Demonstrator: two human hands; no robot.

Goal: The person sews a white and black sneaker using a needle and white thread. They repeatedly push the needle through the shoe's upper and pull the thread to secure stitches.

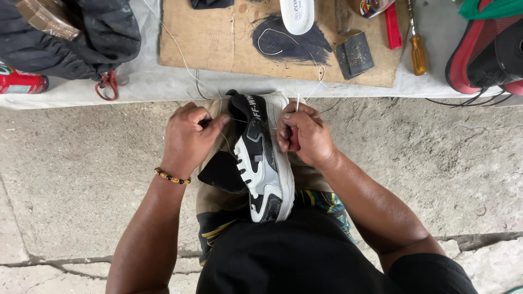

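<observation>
This looks like a cobbler's working spot set up low on the ground, probably outdoors or in a rough shed. The floor (71,179) is bare, cracked concrete. A worn wooden board (218,43) lies on a pale sheet, stained with a dark glue patch, and carries a white insole (297,13), a dark sanding block (355,54) and a red tool (393,27). Beside it lie an orange-handled screwdriver (418,53), red scissors (107,85), loose thread and a red shoe (485,49) awaiting repair

Cracked concrete floor (81,179), wooden board (218,38) on pale sheet (147,81)
</observation>
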